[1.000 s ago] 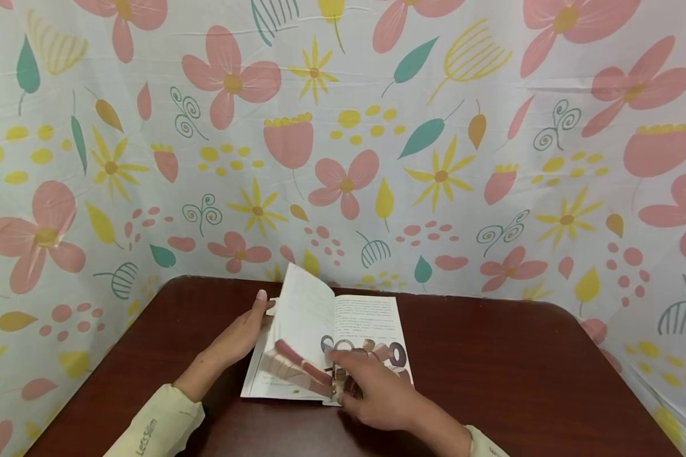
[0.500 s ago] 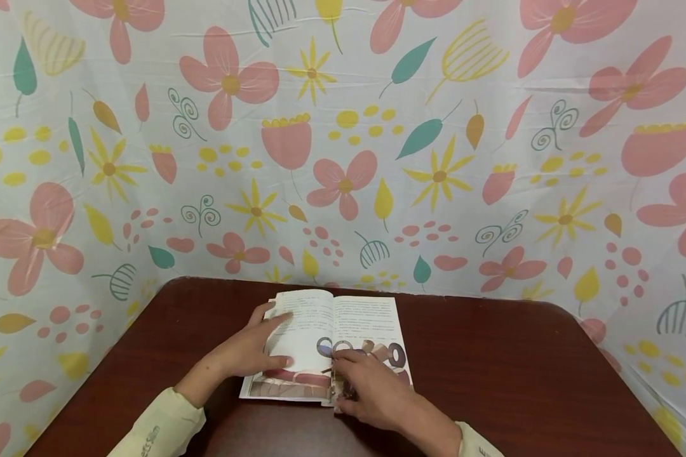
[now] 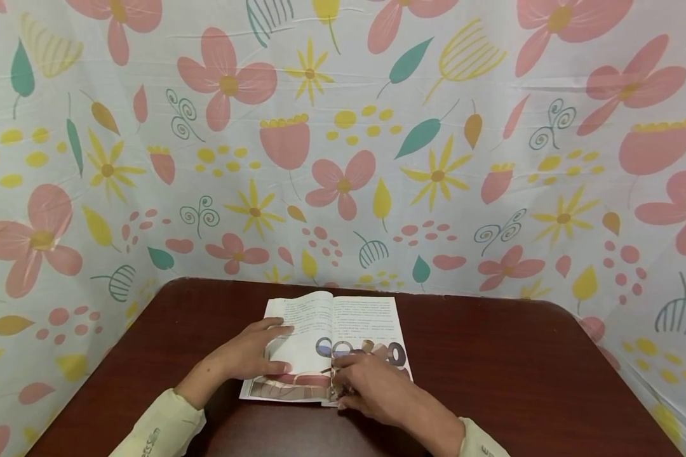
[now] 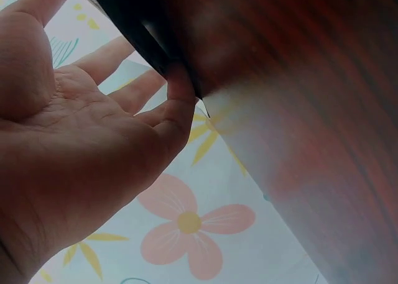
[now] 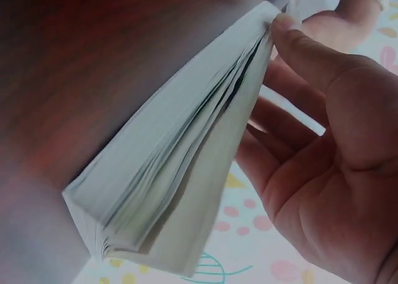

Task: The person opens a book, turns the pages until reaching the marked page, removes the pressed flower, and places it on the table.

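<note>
An open book [image 3: 366, 317] lies on the table, with printed text and illustrations on its pages. My left hand [image 3: 248, 352] rests on the left page, fingers spread and thumb out to the side. On the lower part of the right page, beside the spine, is my right hand [image 3: 377, 388], its thumb near the bottom edge. In the right wrist view, the right thumb [image 5: 308, 45] is against the edge of the book's page block [image 5: 180, 128], with the other fingers behind the pages. The left wrist view shows the left hand [image 4: 93, 147] at a dark edge; its fingertips are partly hidden.
The dark red-brown table [image 3: 509, 368] extends around the book on both sides. A white curtain [image 3: 343, 254] with pink, yellow and green floral prints hangs along the table's back edge and sides.
The raised left pages have come down flat. My left hand has moved from the book's left edge onto the page. The right hand has stayed by the spine.
</note>
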{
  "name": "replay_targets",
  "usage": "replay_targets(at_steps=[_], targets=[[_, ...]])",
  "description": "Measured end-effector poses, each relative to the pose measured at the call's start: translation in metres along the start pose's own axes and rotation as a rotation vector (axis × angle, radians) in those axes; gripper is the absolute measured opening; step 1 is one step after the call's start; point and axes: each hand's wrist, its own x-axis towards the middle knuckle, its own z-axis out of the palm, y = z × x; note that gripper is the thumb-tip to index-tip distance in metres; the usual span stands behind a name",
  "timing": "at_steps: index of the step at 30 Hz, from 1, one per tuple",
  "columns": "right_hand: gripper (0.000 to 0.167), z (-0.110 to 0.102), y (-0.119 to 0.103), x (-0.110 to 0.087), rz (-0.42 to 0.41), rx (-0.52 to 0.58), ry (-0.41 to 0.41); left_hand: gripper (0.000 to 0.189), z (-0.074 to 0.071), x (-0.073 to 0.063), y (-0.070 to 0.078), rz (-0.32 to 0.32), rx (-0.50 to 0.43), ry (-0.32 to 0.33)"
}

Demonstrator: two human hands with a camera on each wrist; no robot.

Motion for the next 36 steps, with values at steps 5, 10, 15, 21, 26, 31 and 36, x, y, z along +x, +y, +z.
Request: replay_targets(at_steps=[5,10,15,21,26,31,36], targets=[[0.009,-0.003,0.003,-0.002,-0.054,0.02,-0.024,0.079,-0.001,-0.001,0.001,0.003,0.002,-0.01],[0.014,-0.006,0.008,-0.003,-0.083,0.035,-0.048,0.079,-0.001,0.0,0.002,0.007,-0.003,-0.012],[0.015,-0.007,0.01,-0.003,-0.115,0.039,-0.049,0.079,-0.001,-0.001,0.002,0.003,-0.006,-0.01],[0.016,-0.007,0.011,-0.003,-0.099,0.05,-0.071,0.079,0.0,-0.002,0.002,-0.009,-0.015,-0.012],[0.016,-0.007,0.011,-0.003,-0.101,0.051,-0.077,0.079,-0.002,-0.002,0.002,-0.001,-0.014,-0.017],[0.015,-0.008,0.01,-0.003,-0.096,0.026,-0.077,0.079,-0.002,-0.002,0.002,0.001,-0.014,-0.019],[0.023,-0.008,0.01,-0.009,-0.097,-0.063,-0.019,0.078,-0.002,-0.003,0.003,0.0,-0.019,-0.021]])
